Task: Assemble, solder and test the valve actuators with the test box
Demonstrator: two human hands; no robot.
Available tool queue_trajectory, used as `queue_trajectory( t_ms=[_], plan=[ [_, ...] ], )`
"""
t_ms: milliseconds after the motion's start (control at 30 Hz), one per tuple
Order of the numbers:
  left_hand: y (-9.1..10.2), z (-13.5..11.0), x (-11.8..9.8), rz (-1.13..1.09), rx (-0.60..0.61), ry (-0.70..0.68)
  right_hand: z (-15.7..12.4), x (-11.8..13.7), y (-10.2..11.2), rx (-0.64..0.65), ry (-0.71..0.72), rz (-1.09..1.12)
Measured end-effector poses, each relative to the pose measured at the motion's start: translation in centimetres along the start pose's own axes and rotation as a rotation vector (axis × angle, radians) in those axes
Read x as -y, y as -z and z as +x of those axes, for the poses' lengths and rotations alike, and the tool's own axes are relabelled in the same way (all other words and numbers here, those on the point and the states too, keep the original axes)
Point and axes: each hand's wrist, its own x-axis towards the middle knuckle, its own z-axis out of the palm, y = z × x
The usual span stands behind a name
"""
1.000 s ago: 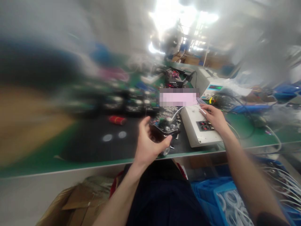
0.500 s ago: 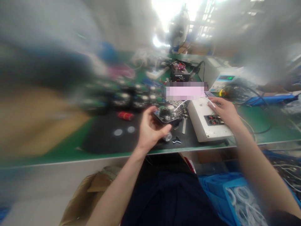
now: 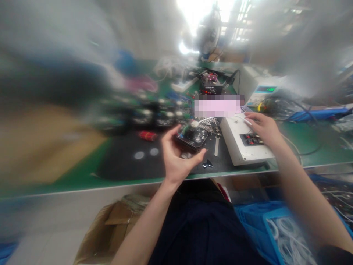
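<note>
Left hand (image 3: 178,162) around circuit board (image 3: 196,137)

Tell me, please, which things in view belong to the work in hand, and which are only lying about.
Apparently in use:
black circuit-board unit, in the left hand
thin white cable, at the right hand
white box with black-and-red terminals, beneath the right hand

Apparently just lying about:
red cylindrical object
two round whitish discs
flat silver wrench-shaped piece

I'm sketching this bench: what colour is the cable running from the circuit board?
White; the cable shows best in the head view.
</note>
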Motion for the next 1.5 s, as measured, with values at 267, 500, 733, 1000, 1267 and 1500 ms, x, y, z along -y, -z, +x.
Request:
queue_trajectory(
  t_ms=[267,500,733,1000,1267,1500],
  plan=[
    [-1.6,-1.1,0.7,0.052,-0.080,-0.040,0.1,0.3,0.1,-0.003,-0.010,-0.034],
    [0.5,-1.1,0.5,0.291,-0.110,-0.002,-0.1,0.5,0.2,-0.002,-0.006,-0.030],
    [6.0,3.0,1.3,0.229,0.297,0.030,0.0,0.3,0.0,-0.008,-0.039,-0.010],
    [6.8,6.5,1.1,0.342,0.537,0.030,0.1,0.7,0.1,0.014,-0.049,-0.021],
    [2.8,6.3,1.8,0.416,0.321,0.112,0.0,0.4,0.2,0.010,-0.073,-0.005],
    [1.5,7.1,1.3,0.505,0.316,0.247,-0.1,0.5,0.6,0.045,-0.118,-0.122]
  ],
)
